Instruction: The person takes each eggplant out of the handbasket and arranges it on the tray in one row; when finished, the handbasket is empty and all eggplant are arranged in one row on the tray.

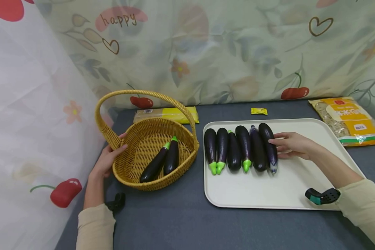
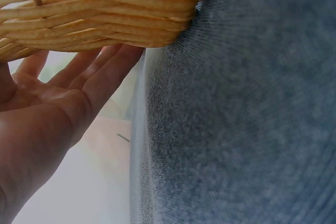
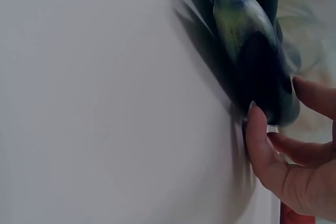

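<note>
On the table's left stands a wicker basket with a tall arched handle. Two eggplants with green caps lie in it. My left hand rests on the basket's left side by the handle's foot; in the left wrist view its fingers reach nearly straight against the wicker. Several eggplants lie side by side on a white tray. My right hand touches the rightmost eggplant, thumb over its top and fingertips along its right side. In the right wrist view this eggplant shows a pale stem end.
Behind the basket lies a yellow packet. A small yellow sachet sits beyond the tray. At the far right, a bag of oat-like flakes lies close to the tray's corner. Patterned cloth hangs at the back and left.
</note>
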Demonstrator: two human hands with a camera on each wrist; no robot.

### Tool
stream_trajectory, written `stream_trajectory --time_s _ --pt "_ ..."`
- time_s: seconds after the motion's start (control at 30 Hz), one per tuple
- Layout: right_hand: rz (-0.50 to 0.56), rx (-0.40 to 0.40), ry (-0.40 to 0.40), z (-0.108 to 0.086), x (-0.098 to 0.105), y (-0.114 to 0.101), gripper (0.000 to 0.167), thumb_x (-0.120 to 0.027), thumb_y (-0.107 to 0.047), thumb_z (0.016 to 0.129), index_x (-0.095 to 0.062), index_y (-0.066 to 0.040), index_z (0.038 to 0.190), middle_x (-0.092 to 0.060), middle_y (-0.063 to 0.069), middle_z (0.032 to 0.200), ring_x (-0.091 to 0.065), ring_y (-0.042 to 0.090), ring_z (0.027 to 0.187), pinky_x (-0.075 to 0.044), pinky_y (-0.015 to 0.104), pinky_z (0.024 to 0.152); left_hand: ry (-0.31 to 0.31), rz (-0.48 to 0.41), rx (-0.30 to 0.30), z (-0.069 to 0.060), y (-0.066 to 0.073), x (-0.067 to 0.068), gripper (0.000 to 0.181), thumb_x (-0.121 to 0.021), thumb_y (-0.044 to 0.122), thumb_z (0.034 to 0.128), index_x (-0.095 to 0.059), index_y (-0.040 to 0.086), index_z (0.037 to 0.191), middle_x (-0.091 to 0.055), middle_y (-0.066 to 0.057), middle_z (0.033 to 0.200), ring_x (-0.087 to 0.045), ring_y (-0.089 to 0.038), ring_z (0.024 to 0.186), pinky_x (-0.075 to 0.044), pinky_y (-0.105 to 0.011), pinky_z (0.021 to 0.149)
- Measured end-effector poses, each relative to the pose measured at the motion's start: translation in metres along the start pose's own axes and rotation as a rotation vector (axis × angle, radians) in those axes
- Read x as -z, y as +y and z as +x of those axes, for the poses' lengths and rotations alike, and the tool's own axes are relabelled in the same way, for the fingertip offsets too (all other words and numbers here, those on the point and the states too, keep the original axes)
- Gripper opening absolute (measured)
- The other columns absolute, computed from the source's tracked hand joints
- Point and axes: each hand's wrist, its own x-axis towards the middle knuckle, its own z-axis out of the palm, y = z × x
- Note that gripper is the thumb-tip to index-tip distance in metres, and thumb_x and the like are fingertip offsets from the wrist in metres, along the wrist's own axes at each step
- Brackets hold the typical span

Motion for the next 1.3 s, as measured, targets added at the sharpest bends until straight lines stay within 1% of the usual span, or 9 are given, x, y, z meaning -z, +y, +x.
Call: stream_trajectory --time_s 0.33,0.47,0.6,0.63,0.7,0.8,0.9,1.17,1.3 --pt "0.012 -0.001 0.035 0.001 0.005 0.0 0.08 -0.055 -0.039 0.097 -0.014 0.008 0.148 -0.054 0.018 0.119 -0.06 0.015 0.091 -0.052 0.035 0.082 -0.005 0.007 -0.012 -0.001 0.0 0.0 0.06 -0.055 0.023 0.0985 -0.028 0.017 0.152 -0.025 -0.019 0.151 -0.052 -0.02 0.116 -0.05 -0.026 0.082" --pt "0.049 0.028 0.053 -0.005 0.013 -0.006 0.074 -0.05 -0.037 0.1 -0.017 0.009 0.146 -0.051 0.021 0.122 -0.061 0.015 0.092 -0.052 0.034 0.082 -0.007 0.0 -0.007 -0.001 0.0 0.0 0.061 -0.056 0.024 0.0981 -0.028 0.017 0.152 -0.026 -0.019 0.151 -0.051 -0.021 0.117 -0.05 -0.027 0.082" --pt "0.104 0.077 0.043 -0.012 0.026 -0.013 0.069 -0.048 -0.035 0.101 -0.02 0.009 0.145 -0.055 0.014 0.116 -0.061 0.016 0.095 -0.051 0.036 0.083 -0.009 -0.005 -0.008 -0.001 0.0 0.0 0.061 -0.057 0.024 0.0979 -0.028 0.017 0.152 -0.026 -0.02 0.15 -0.051 -0.02 0.117 -0.05 -0.027 0.082" --pt "0.125 0.088 0.036 -0.014 0.028 -0.015 0.066 -0.048 -0.035 0.1 -0.024 0.007 0.145 -0.057 0.011 0.113 -0.062 0.017 0.095 -0.051 0.037 0.084 -0.006 -0.008 -0.007 -0.001 0.0 0.0 0.061 -0.057 0.024 0.0978 -0.029 0.017 0.152 -0.026 -0.019 0.15 -0.051 -0.02 0.117 -0.05 -0.027 0.082" --pt "0.164 0.107 0.006 -0.018 0.032 -0.019 0.053 -0.048 -0.034 0.101 -0.037 -0.002 0.141 -0.06 0.006 0.109 -0.063 0.019 0.097 -0.05 0.039 0.085 -0.001 -0.007 -0.006 -0.001 0.0 0.0 0.06 -0.057 0.023 0.0979 -0.03 0.017 0.151 -0.027 -0.018 0.15 -0.051 -0.02 0.117 -0.05 -0.026 0.082" --pt "0.225 0.124 -0.062 -0.024 0.032 -0.027 0.03 -0.047 -0.032 0.101 -0.055 -0.016 0.126 -0.062 0.007 0.111 -0.062 0.023 0.102 -0.049 0.043 0.087 0.004 -0.002 -0.008 -0.001 0.0 0.0 0.06 -0.057 0.023 0.0977 -0.03 0.017 0.151 -0.027 -0.017 0.15 -0.049 -0.02 0.118 -0.05 -0.026 0.083" --pt "0.231 0.142 -0.15 -0.028 0.022 -0.038 0.025 -0.044 -0.031 0.103 -0.058 -0.018 0.12 -0.061 0.01 0.115 -0.061 0.025 0.105 -0.049 0.043 0.087 0.009 0.002 -0.008 0.0 0.001 0.0 0.06 -0.056 0.022 0.098 -0.03 0.017 0.151 -0.026 -0.017 0.151 -0.048 -0.021 0.119 -0.05 -0.026 0.082" --pt "0.241 0.194 -0.366 -0.027 -0.032 -0.068 0.044 -0.043 -0.026 0.104 -0.042 0.001 0.138 -0.059 0.015 0.12 -0.059 0.027 0.107 -0.049 0.045 0.087 0.001 0.004 -0.009 -0.001 0.002 -0.001 0.06 -0.056 0.021 0.0985 -0.028 0.015 0.152 -0.025 -0.018 0.152 -0.048 -0.023 0.121 -0.05 -0.027 0.083" --pt "0.243 0.201 -0.453 -0.024 -0.061 -0.086 0.049 -0.044 -0.025 0.104 -0.036 0.006 0.142 -0.058 0.017 0.122 -0.058 0.028 0.109 -0.05 0.044 0.086 0.006 0.01 -0.006 -0.001 0.001 -0.001 0.06 -0.055 0.021 0.0986 -0.028 0.015 0.152 -0.026 -0.017 0.151 -0.047 -0.024 0.122 -0.05 -0.027 0.083"
